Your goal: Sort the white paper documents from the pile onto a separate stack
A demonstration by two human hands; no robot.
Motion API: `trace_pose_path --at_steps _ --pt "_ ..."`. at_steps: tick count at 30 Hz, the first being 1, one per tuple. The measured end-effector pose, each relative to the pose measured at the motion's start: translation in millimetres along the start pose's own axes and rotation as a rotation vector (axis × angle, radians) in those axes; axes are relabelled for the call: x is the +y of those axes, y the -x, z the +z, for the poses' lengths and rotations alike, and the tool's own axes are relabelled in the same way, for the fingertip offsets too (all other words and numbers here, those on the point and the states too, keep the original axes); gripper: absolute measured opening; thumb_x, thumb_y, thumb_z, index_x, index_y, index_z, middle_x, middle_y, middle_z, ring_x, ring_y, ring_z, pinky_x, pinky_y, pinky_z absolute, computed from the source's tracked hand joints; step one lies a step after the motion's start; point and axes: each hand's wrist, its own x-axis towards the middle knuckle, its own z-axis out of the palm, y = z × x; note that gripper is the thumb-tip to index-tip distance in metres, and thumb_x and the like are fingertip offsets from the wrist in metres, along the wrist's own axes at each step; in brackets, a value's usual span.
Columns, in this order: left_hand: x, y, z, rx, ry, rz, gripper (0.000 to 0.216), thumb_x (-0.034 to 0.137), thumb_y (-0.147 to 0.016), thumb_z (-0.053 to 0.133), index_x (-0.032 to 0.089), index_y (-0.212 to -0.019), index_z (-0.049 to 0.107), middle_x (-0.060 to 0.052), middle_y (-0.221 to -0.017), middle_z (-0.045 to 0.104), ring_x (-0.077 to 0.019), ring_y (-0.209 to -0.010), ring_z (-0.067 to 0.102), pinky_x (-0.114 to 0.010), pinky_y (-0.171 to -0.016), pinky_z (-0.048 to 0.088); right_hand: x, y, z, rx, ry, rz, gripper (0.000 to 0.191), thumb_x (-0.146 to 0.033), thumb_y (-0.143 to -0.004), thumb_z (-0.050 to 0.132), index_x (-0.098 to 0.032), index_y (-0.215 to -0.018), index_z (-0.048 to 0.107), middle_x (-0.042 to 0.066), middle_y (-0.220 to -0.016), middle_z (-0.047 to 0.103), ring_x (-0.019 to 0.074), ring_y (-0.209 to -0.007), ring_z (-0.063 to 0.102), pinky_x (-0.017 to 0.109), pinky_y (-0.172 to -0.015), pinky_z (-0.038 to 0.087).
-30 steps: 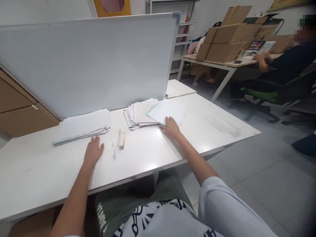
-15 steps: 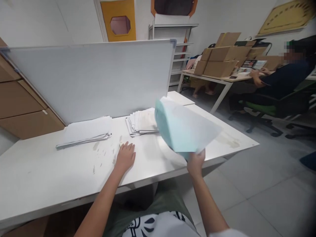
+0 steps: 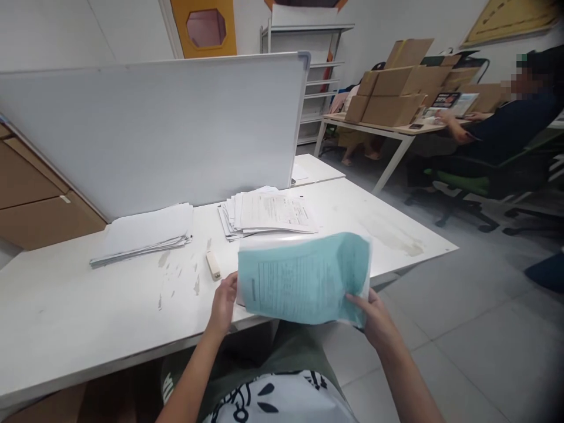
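Observation:
A teal printed sheet (image 3: 304,279) with a white sheet behind it is held up over the front edge of the white table (image 3: 88,311). My left hand (image 3: 224,302) grips its left edge and my right hand (image 3: 372,314) grips its lower right corner. Behind the sheet lies a fanned pile of printed forms (image 3: 268,212). A second stack of white papers (image 3: 143,234) lies further left. A small cream stapler (image 3: 214,265) rests on the table just left of my left hand.
A large whiteboard (image 3: 167,123) stands upright along the table's far edge. Wooden cabinets (image 3: 30,194) are at the left. At the right, another person sits on a green chair (image 3: 458,182) at a desk piled with cardboard boxes (image 3: 396,88). Grey tiled floor lies to the right.
My right hand lifted the teal sheet off the fanned pile and brought it toward me. My left hand slid right across the table and took hold of the sheet's left edge.

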Motion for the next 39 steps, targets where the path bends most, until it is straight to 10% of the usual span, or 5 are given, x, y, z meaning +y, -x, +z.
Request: trace_pose_path --at_steps 6,11,24,39 --pt "19 -6 -9 0.185 -0.079 0.039 0.039 0.055 -0.075 0.066 0.021 -0.093 0.061 -0.006 -0.088 0.068 -0.0226 -0.086 0.065 -0.034 -0.076 0.053 -17 -24 30 0.062 0.066 -0.322 0.044 -0.042 -0.059 0.078 -0.021 -0.095 0.065 0.007 -0.091 0.071 0.0252 -0.087 0.065 0.036 -0.077 0.051" --pt "-3 -10 -16 0.325 -0.16 0.078 0.037 0.054 -0.08 0.061 0.021 -0.096 0.056 -0.005 -0.09 0.067 -0.0195 -0.088 0.065 -0.033 -0.08 0.052 -5 -39 53 -0.009 0.202 -0.4 0.04 -0.045 -0.067 0.07 -0.019 -0.097 0.065 0.006 -0.094 0.07 0.0243 -0.094 0.062 0.035 -0.084 0.047" --pt "-26 -3 -18 0.221 -0.287 0.02 0.046 0.048 -0.091 0.044 0.021 -0.128 0.045 -0.011 -0.126 0.06 -0.0223 -0.12 0.055 -0.037 -0.102 0.043 8 -32 66 0.125 0.014 -0.406 0.02 -0.035 -0.072 0.059 -0.019 -0.084 0.059 0.001 -0.081 0.06 0.0193 -0.082 0.054 0.03 -0.078 0.043" --pt "-26 -1 -16 0.014 -0.476 -0.13 0.046 0.045 -0.092 0.037 0.015 -0.127 0.043 -0.017 -0.129 0.057 -0.0267 -0.122 0.053 -0.042 -0.102 0.038 22 -49 77 0.159 -0.161 -0.435 0.043 -0.033 -0.071 0.061 -0.021 -0.112 0.054 0.006 -0.113 0.058 0.023 -0.11 0.051 0.037 -0.097 0.037"
